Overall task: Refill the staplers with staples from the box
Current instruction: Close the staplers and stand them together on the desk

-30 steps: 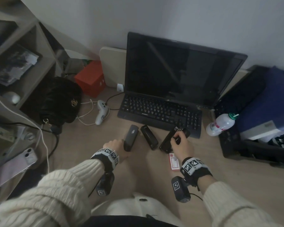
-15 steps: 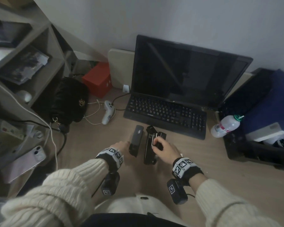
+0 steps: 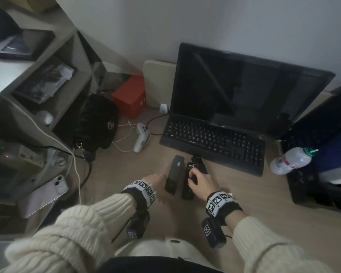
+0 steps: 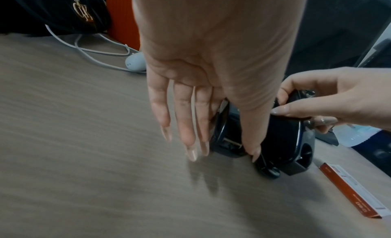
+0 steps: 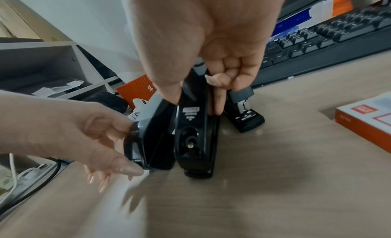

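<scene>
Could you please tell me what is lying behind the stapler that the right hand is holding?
Behind the middle stapler in the right hand's grip stands a third stapler, then the keyboard. The hand covers that stapler's rear, so whether they touch is hidden.

Legible markings are few. The keyboard (image 3: 215,146) carries a small front-edge brand word, too blurred to read. The middle stapler (image 5: 195,133) bears a label, possibly reading "PUSH". The orange box (image 5: 137,89) shows one printed Chinese character.
</scene>
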A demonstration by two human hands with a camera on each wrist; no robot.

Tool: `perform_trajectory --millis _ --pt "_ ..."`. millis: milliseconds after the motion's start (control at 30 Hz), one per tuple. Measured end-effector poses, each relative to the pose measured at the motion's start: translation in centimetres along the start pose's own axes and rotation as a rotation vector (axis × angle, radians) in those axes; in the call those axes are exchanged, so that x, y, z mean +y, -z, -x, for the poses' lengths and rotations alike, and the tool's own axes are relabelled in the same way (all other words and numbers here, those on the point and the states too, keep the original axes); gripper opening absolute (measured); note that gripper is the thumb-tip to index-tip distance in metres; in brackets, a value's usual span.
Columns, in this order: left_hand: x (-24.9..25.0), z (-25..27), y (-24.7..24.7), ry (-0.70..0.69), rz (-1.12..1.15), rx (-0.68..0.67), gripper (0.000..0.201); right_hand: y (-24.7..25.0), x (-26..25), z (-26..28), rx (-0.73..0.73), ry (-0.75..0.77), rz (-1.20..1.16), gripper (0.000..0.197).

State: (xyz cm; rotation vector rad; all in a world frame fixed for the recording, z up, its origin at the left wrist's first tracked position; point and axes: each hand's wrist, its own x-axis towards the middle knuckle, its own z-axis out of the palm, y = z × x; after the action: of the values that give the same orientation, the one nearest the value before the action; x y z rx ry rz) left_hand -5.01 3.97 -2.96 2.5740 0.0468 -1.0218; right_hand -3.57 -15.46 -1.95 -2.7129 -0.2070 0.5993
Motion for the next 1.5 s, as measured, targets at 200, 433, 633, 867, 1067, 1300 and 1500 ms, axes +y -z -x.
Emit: perform_trajectory --millis 200,433,633,867,1067,1300,1500 --pt "0.4 -0.5 0.0 -0.016 -0.002 0.025 0.061 0.2 0.8 -0.5 0.015 -0.023 0.018 0.010" --pt "0.1 -1.3 -0.4 -0.043 0.042 -0.001 0.061 -1.0 -0.1 -1.4 -0.050 0.094 0.000 0.021" --pt "0.3 -1.9 -0.7 -0.111 0.123 -0.007 0.056 -0.4 0.1 -1.2 -0.128 0.068 -0.084 0.032" --pt "0.5 -2.2 -0.7 -0.115 0.135 -0.031 0.056 -0.2 1.2 -0.8 -0.122 0.080 -0.196 0.039" --pt "0.2 -1.7 -1.3 -0.095 0.053 -0.021 0.053 1.0 2.3 -0.8 0.133 -0.028 -0.204 0.038" --pt "0.3 -1.5 -1.6 -0.066 0.026 0.002 0.053 0.5 4.7 -2.5 0.058 -0.209 -0.022 0.047" --pt "0.5 -1.5 -1.7 -0.053 -0.005 0.019 0.057 -0.9 4.7 -2.8 -0.061 -0.319 -0.043 0.044"
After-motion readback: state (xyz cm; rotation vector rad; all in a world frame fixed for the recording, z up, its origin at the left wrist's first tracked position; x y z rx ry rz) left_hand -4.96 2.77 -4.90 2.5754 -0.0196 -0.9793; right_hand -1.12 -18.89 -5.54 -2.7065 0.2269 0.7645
